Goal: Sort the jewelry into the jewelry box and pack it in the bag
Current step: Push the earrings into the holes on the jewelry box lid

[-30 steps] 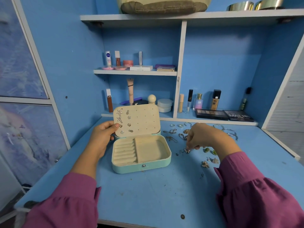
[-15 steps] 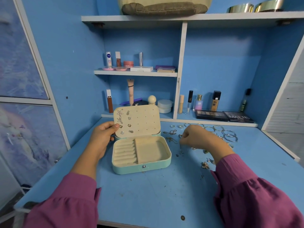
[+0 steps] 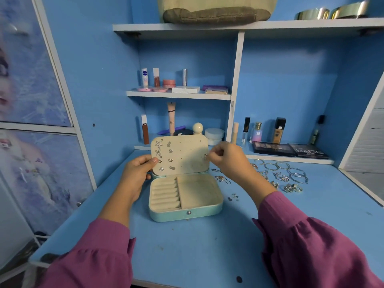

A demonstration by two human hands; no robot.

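A teal jewelry box stands open in the middle of the blue desk, its cream lid upright with several earrings pinned on its left side. My left hand grips the lid's left edge. My right hand pinches a small earring against the lid's right edge. Loose jewelry, bangles, rings and chains, lies on the desk to the right of the box. A beige bag sits on the top shelf.
Cosmetics bottles and tubes line the shelves behind the box. Two dark palettes lie at the back right. A few tiny earring pieces lie just right of the box. Two metal bowls sit on the top shelf.
My right hand rose from the loose jewelry on the desk and moved left to the lid's right edge with a small earring. My left hand stayed on the lid.
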